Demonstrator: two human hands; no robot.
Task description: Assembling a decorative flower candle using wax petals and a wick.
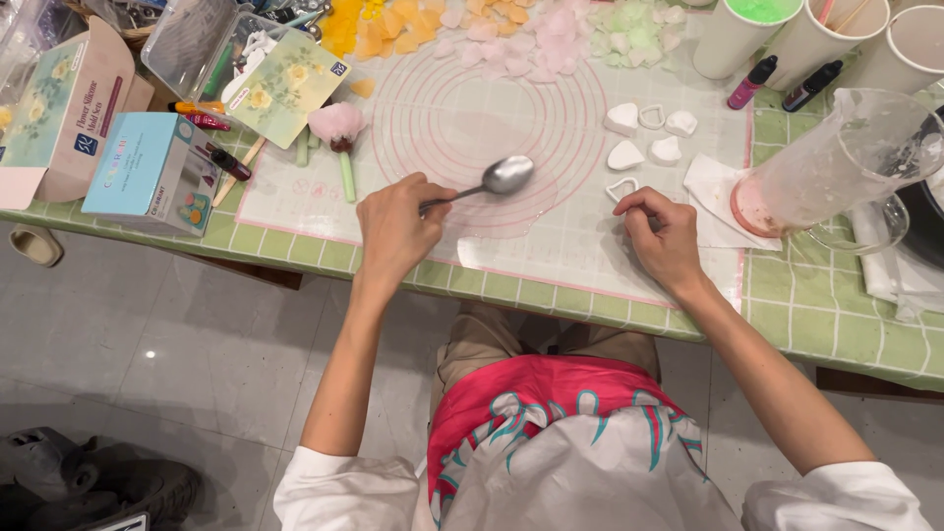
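Two bare hands work over a translucent mat (551,236) on the green-checked desk (836,305); the left hand (393,231) has its grip closed around the handle of a metal spoon (503,177), bowl lying on the mat's pink circles; the right hand (667,241) rests curled, knuckles down, just beside an outline heart cutter (620,188); whether it pinches anything I cannot tell; a tipped clear jug (846,167) lies near.

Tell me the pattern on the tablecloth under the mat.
The tablecloth is light green with a white grid of squares, seen in the head view.
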